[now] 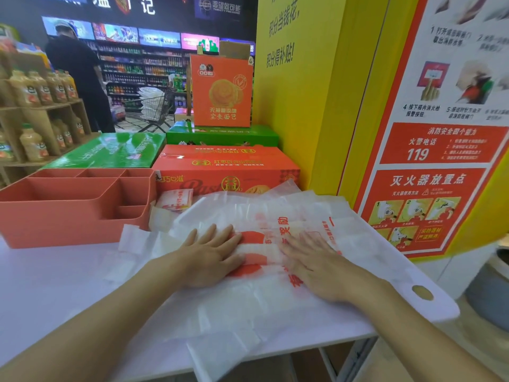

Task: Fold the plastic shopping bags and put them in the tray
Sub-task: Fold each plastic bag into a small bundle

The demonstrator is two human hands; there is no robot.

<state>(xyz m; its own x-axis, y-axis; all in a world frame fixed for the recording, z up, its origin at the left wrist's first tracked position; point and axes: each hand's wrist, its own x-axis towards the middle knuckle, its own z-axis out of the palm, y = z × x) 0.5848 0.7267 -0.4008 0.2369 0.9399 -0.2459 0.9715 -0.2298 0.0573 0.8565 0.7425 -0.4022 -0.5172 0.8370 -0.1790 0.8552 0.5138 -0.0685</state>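
Observation:
A white plastic shopping bag (261, 293) with red print lies spread flat on the white table (55, 293), its handles hanging over the near edge. More white bags (316, 208) lie under and behind it. My left hand (212, 255) presses flat on the bag's middle with straight fingers. My right hand (316, 266) lies flat on the bag just to the right. A folded bag (176, 201) sits beside the orange tray (74, 230), which stands at the table's back left with several compartments.
Orange and green cartons (220, 166) are stacked behind the table against a yellow wall (303, 106). A person (80, 75) and a shopping cart (154, 108) stand far back among shelves of bottles. The table's right edge has a hole (422, 292).

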